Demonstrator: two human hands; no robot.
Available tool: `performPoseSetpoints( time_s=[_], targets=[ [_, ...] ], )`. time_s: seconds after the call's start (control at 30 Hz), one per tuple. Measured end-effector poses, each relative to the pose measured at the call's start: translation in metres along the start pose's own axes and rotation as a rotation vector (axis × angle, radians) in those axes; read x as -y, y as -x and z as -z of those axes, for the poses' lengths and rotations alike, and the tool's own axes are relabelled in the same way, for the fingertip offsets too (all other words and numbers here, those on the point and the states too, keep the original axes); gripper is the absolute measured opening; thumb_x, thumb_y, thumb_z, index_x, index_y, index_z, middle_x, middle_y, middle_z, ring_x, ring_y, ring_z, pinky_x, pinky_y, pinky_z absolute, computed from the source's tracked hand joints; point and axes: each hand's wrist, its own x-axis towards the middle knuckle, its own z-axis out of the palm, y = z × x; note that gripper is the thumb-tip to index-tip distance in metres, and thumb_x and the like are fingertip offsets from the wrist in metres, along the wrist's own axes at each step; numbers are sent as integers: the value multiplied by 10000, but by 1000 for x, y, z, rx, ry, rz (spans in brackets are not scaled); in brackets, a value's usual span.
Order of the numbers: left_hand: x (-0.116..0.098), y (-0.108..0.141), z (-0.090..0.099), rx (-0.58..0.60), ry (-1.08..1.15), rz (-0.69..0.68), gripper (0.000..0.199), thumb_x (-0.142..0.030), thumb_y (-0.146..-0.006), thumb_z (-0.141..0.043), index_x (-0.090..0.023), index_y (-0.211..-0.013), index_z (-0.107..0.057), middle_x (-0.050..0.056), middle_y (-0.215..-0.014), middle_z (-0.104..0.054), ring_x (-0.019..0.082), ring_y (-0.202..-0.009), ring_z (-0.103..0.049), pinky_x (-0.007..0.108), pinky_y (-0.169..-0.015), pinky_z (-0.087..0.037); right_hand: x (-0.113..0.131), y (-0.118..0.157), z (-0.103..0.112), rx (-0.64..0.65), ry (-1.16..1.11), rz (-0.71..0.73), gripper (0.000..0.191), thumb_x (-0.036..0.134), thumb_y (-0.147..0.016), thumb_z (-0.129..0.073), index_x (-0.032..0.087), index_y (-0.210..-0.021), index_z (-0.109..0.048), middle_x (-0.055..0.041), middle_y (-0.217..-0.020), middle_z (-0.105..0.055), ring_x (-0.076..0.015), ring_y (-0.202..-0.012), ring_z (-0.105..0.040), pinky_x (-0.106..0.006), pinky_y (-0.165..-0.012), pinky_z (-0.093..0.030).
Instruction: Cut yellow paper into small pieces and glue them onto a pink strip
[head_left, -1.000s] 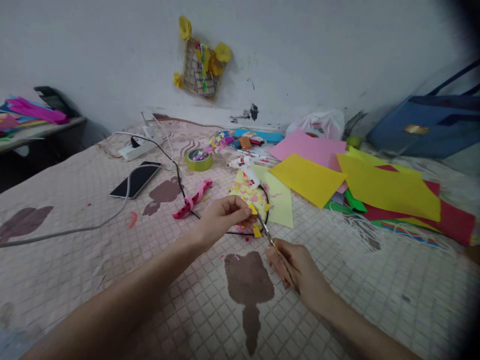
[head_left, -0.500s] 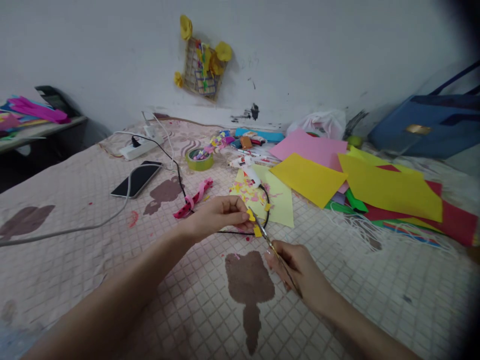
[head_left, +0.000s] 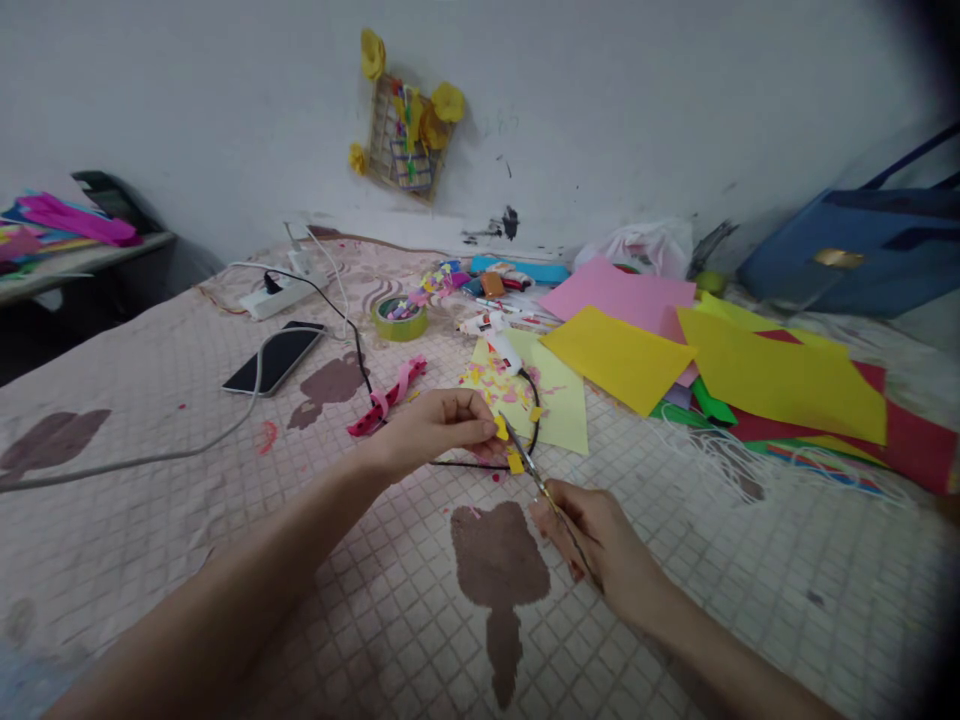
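Between the thumb and fingers of my left hand point(head_left: 442, 428) is a small piece of yellow paper point(head_left: 501, 428). My right hand point(head_left: 592, 535) is wrapped round a pair of scissors point(head_left: 531, 470), whose blades point up and left and meet the edge of that piece. Another yellow scrap point(head_left: 515, 462) shows just below the blades. Behind my hands, a pale yellow sheet point(head_left: 562, 400) carries many pink and yellow paper bits. A white glue gun point(head_left: 505, 352) with a black cord lies over that sheet.
Yellow paper point(head_left: 619, 358), pink paper point(head_left: 630, 298) and white string point(head_left: 712, 455) lie to the right. A tape roll point(head_left: 400, 325), pink-red strip point(head_left: 386, 397), phone point(head_left: 276, 358) and power strip point(head_left: 281, 297) are left, with cables across the cloth. A blue bag point(head_left: 855, 250) stands at far right.
Both hands stay in nearly the same place. The scissor blades look slightly closer together at the yellow piece, which sits a little differently between the fingers.
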Motion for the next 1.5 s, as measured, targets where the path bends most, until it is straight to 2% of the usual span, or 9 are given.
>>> performPoseSetpoints(
  time_s=[0.43, 0.67, 0.9, 1.1, 1.23, 1.5],
  targets=[
    [0, 1, 3, -5, 6, -6, 151, -220, -765, -637, -100, -774, -545, 53, -750, -676, 116, -699, -648, 277, -727, -508, -5, 0, -1, -10, -8, -12, 415, 523, -853, -376, 211, -580, -396, 37, -493, -360, -109, -435, -348, -215, -401, -256],
    [-1, 1, 8, 25, -29, -28, 140, -210, -765, -640, -100, -767, -553, 42, -748, -671, 97, -678, -640, 231, -686, -503, -6, 0, 2, 19, -60, 2, 413, 489, -854, -408, 210, -550, -378, 49, -440, -354, -96, -407, -328, -214, -397, -241],
    [-4, 2, 13, 108, -16, -8, 139, -205, -760, -645, -100, -763, -553, 54, -775, -673, 100, -696, -636, 232, -686, -507, -18, -2, 1, 93, -194, -58, 419, 510, -846, -427, 196, -568, -421, 70, -398, -355, -71, -355, -303, -198, -371, -231],
    [-3, 1, 14, 174, 18, 4, 114, -188, -760, -643, -107, -762, -562, 53, -819, -672, 89, -736, -626, 227, -721, -499, -9, 0, 9, 254, -329, -98, 451, 563, -858, -372, 176, -658, -490, 78, -425, -350, -62, -364, -309, -180, -380, -293],
    [-1, 1, 15, 196, 38, 40, 122, -183, -745, -657, -105, -757, -564, 61, -832, -680, 108, -774, -641, 231, -728, -508, -10, 0, 15, 297, -300, -82, 467, 583, -851, -374, 169, -670, -494, 78, -435, -341, -61, -377, -314, -178, -387, -291],
    [0, 1, 17, 213, 42, 80, 149, -201, -727, -675, -110, -751, -560, 75, -852, -687, 119, -785, -644, 231, -722, -500, -11, -2, 19, 280, -195, -46, 496, 621, -827, -374, 182, -610, -448, 73, -390, -351, -68, -368, -303, -200, -395, -246]
  ],
)
